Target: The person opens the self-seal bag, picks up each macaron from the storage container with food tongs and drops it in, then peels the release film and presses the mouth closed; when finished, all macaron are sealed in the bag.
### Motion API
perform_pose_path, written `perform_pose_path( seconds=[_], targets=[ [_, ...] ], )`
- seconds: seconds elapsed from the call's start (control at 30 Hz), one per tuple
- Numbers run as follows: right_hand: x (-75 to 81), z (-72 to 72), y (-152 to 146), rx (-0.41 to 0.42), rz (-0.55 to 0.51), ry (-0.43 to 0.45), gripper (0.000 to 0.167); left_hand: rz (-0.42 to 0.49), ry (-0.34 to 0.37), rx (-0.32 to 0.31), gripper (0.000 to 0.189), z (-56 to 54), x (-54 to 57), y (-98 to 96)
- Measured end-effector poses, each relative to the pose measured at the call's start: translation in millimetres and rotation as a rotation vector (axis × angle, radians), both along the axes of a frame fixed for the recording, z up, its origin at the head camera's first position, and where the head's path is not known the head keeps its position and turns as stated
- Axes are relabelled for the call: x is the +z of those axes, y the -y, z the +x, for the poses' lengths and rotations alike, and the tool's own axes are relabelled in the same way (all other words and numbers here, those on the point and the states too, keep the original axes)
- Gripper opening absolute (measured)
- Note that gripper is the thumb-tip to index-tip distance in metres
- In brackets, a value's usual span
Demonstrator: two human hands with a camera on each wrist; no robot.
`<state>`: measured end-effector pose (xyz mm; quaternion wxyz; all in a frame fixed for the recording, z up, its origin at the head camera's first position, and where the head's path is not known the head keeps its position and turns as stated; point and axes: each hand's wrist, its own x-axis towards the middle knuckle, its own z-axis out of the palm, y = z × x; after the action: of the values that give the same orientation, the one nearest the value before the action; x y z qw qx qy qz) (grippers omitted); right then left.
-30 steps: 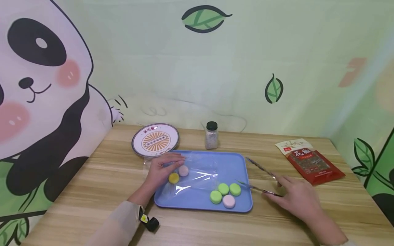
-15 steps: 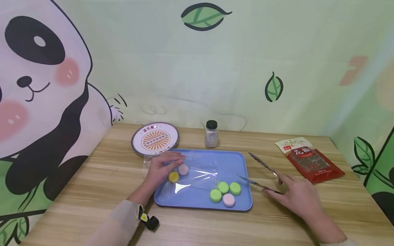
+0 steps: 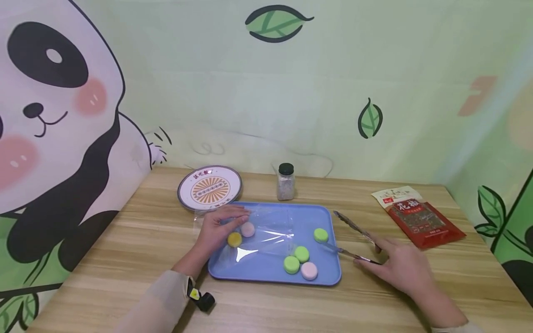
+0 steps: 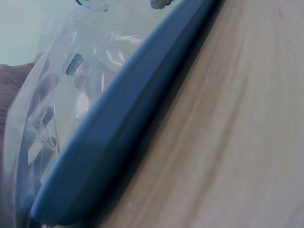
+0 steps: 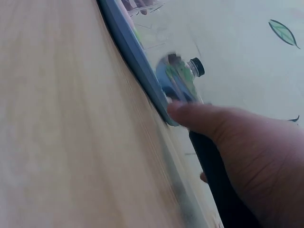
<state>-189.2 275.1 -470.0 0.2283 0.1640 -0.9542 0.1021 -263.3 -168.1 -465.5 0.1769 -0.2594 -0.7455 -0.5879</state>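
Note:
My left hand (image 3: 218, 227) holds a clear plastic bag (image 3: 272, 233) at its left part, the bag lying flat over the blue tray (image 3: 320, 215). A yellow macaron (image 3: 234, 239) and a pink macaron (image 3: 247, 229) show by the thumb, overlapped by the film. In my right hand (image 3: 401, 266) is a pair of metal tongs (image 3: 354, 254), arms spread wide with nothing between them. The lower arm's tip is right at a green macaron (image 3: 320, 235). Two more green macarons (image 3: 301, 254) and a pale pink macaron (image 3: 309, 271) sit together at the tray's front right.
A patterned round plate (image 3: 210, 187) stands behind the tray's left corner. The glass jar with a black lid (image 3: 286, 182) is behind its rear edge. At the right lies a red spice packet (image 3: 426, 222). A printed panda wall encloses the wooden table (image 3: 258, 305).
One green macaron has slid away from the others toward the tray's right rear. The tongs shifted slightly, their lower arm now at that macaron. My left hand has stayed put.

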Motion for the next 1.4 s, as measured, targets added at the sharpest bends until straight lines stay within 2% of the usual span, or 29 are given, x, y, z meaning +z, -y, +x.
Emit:
perform_pose_path(
  seconds=[0.17, 0.3, 0.47, 0.57, 0.7, 0.77, 0.93, 1.03, 1.2, 1.4],
  targets=[
    [-1.6, -0.7, 1.7, 0.051, 0.003, 0.027, 0.078, 0.001, -0.002, -0.004, 0.016, -11.8, -16.1, 4.5],
    [-1.4, -1.5, 3.8, 0.029, 0.005, 0.062, 0.075, -0.002, -0.005, -0.014, 0.015, -14.3, -17.6, 6.7],
    [-1.4, -0.4, 8.2, -0.002, -0.019, 0.133, 0.061, -0.004, -0.006, -0.013, 0.015, -14.6, -17.0, 7.5],
    [-0.3, 2.5, 14.4, -0.026, -0.019, 0.170, 0.063, -0.010, -0.006, -0.008, 0.014, -7.8, -8.7, 4.1],
    [5.7, 9.0, 27.7, -0.097, -0.010, 0.251, 0.081, -0.003, 0.006, -0.012, 0.014, 4.6, 5.5, -1.7],
    [9.0, 12.0, 33.1, -0.125, 0.000, 0.270, 0.080, -0.003, 0.002, -0.016, 0.013, 5.5, 5.8, -2.2],
    [13.2, 15.1, 37.5, -0.114, 0.034, 0.204, 0.050, 0.009, 0.000, -0.026, 0.013, 7.3, 9.9, -3.3],
    [11.2, 13.8, 36.3, -0.097, 0.039, 0.151, 0.044, 0.006, 0.002, -0.022, 0.013, 6.9, 9.8, -3.1],
    [5.7, 12.1, 34.6, -0.074, -0.008, 0.084, 0.045, -0.005, 0.007, -0.017, 0.013, 6.9, 8.8, -1.9],
    [3.1, 11.3, 35.3, -0.116, -0.013, 0.159, 0.070, -0.004, -0.003, -0.016, 0.013, 7.4, 9.4, -1.5]
  ],
)
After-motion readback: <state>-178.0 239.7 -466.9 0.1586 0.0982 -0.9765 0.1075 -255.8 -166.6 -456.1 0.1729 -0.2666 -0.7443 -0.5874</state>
